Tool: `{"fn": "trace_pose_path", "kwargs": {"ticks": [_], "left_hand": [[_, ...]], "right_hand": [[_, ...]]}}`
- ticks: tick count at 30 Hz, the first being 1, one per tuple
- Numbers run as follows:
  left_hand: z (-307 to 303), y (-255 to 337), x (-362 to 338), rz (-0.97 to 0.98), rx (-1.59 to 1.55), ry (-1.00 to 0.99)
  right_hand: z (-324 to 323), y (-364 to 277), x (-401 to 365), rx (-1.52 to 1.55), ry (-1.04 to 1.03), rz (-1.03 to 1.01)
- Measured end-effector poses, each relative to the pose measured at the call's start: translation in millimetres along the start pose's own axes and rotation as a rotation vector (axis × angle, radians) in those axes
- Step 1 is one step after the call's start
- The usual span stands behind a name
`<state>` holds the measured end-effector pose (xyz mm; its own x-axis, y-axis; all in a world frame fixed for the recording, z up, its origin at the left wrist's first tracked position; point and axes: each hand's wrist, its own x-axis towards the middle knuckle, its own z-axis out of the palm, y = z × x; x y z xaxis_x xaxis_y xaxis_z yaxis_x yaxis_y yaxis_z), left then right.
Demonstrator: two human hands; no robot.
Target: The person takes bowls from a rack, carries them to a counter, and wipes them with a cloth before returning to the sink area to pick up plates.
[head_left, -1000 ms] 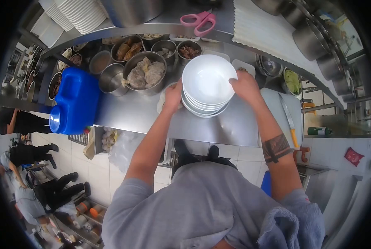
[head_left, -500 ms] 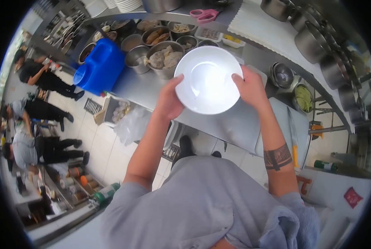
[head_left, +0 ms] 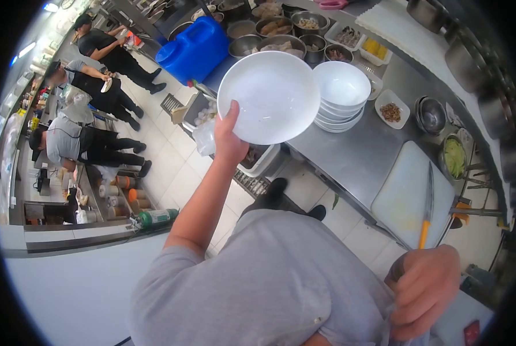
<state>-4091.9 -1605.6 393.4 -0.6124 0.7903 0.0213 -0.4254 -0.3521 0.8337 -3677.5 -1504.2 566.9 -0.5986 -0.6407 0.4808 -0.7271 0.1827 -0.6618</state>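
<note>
My left hand (head_left: 232, 137) grips the near-left rim of a white bowl (head_left: 269, 95), thumb on its inner side. The bowl is tilted toward me above the steel counter. Just right of it stands a stack of white bowls (head_left: 341, 95), its left side partly behind the held bowl. Down at my right side is my right hand (head_left: 425, 288), its fingers curled by my grey shirt (head_left: 258, 277). What those fingers hold, if anything, is hidden.
Metal bowls of food (head_left: 275, 27) line the back of the counter beside a blue jug (head_left: 194, 49). A knife (head_left: 428, 202) lies on a white cutting board (head_left: 399, 196) at the right. Several people stand at the left.
My right hand has let go of the bowl and moved down to my right side. My left hand alone keeps the bowl. The view has shifted, and the bowl stack now shows.
</note>
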Motion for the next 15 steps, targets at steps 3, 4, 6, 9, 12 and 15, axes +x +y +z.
{"fn": "trace_pose_path", "kwargs": {"ticks": [3,4,6,9,12,15], "left_hand": [[-6.2,15.5,3.0,0.052,-0.010,-0.043],[-8.5,19.8,4.8,0.049,-0.019,-0.050],[-17.8,21.9,10.1,0.034,-0.048,-0.071],[-28.7,23.4,26.4,0.084,-0.033,-0.154],[-48.2,28.0,36.5,0.189,0.085,-0.284],[-60.1,51.5,34.5,0.374,0.242,-0.351]], "right_hand": [[6.5,18.3,-8.7,-0.387,0.422,0.216],[9.0,31.2,-9.7,-0.577,0.636,0.321],[12.3,53.7,-3.5,-0.967,1.064,0.531],[6.1,65.8,29.6,-1.466,0.669,1.218],[10.9,158.6,119.4,-0.683,1.124,1.152],[13.1,256.0,198.9,-1.194,1.146,0.906]]}}
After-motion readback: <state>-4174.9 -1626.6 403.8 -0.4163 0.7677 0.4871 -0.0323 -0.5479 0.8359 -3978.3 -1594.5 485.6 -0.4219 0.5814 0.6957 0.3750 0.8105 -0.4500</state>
